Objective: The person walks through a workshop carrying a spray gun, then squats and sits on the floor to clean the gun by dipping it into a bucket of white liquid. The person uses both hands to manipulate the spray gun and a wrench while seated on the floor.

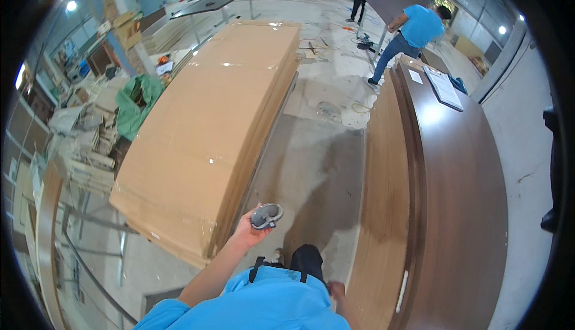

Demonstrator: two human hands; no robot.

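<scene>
Holding a grey, hollow, rounded object [266,216] between six and seven o'clock, with the fingers of the left hand [245,230] clamped on its side. Near a cardboard-covered stack [194,132] toward nine o'clock. Cannot tell the state of the fingers on the right hand [336,290], just beside brown panels [458,174] at three o'clock.

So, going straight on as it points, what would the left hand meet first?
The way looks free: the left hand, holding a grey item, faces open floor, though depth is unclear.
</scene>
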